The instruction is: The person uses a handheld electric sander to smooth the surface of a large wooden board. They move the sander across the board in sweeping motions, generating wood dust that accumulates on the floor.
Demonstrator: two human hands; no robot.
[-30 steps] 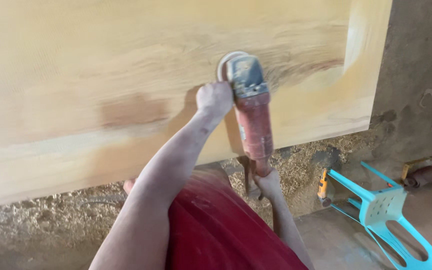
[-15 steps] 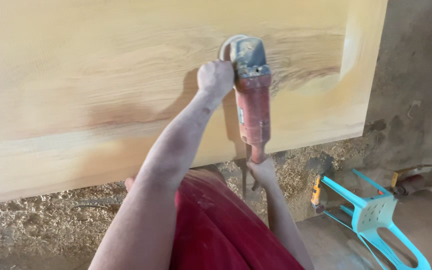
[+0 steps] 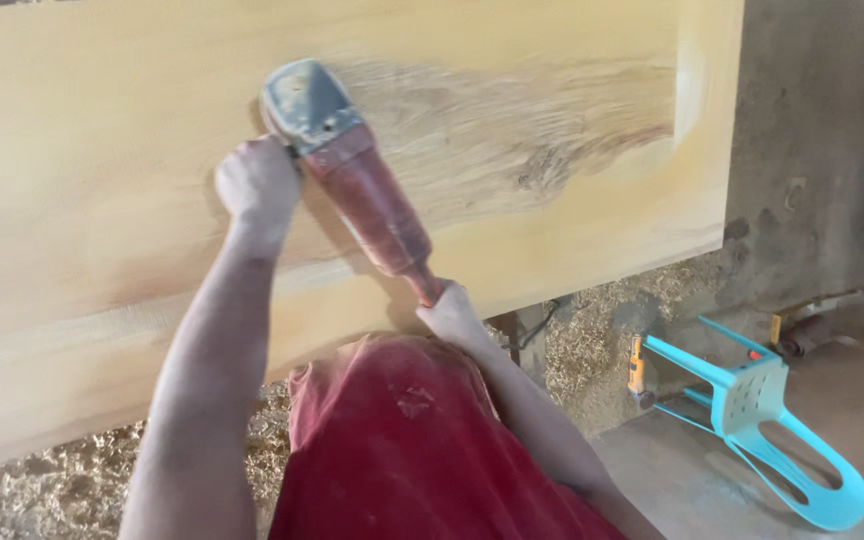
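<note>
**Grinder slides left across the slab**

The red angle grinder point(image 3: 357, 190) now lies tilted on the pale wooden slab point(image 3: 102, 200), its grey head well left of the dark grain knot point(image 3: 542, 170); half a second ago it stood nearly upright beside that knot. The left hand point(image 3: 257, 185) is clenched in a fist at the grinder's head, and the right hand point(image 3: 452, 312) is wrapped around its tail end. Sawdust point(image 3: 602, 330) lies below the slab, with an overturned turquoise chair point(image 3: 772, 420) further right.
</note>
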